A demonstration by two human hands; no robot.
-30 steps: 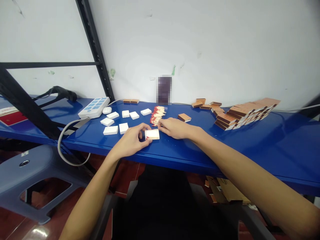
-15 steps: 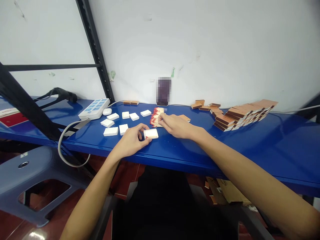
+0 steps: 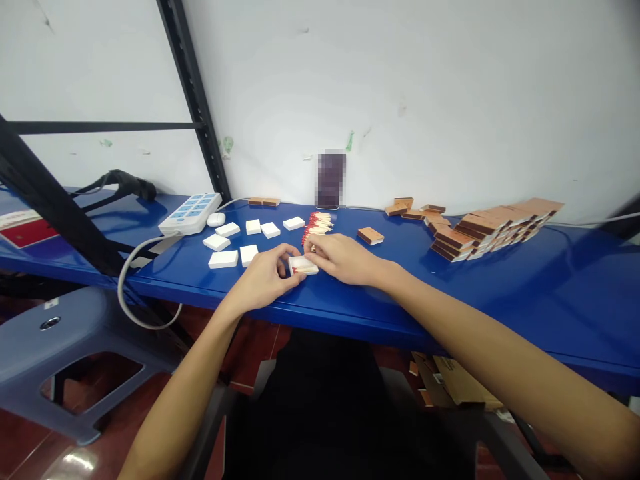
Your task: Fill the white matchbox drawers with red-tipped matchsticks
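Observation:
A small white matchbox tray (image 3: 311, 270), with a few red-headed matches (image 3: 300, 270) inside along its near edge, rests near the front of the blue table. My left hand (image 3: 270, 275) grips its left side between thumb and fingers. Closed in a pinch, my right hand (image 3: 340, 257) is at the tray's right back edge; whatever its fingertips hold is hidden. Just behind them lies a pile of matches (image 3: 320, 223), heads mostly to the left and partly covered by the right hand.
Several white trays (image 3: 223, 259) lie to the left, near a power strip (image 3: 191, 213). One matchbox (image 3: 371, 235) sits right of my hand. Stacked matchbox sleeves (image 3: 493, 227) stand at the right. A pixelated phone (image 3: 331, 180) leans on the wall.
My right hand has come from the match pile toward me to the tray, uncovering the single matchbox behind it. My left hand keeps its hold on the tray.

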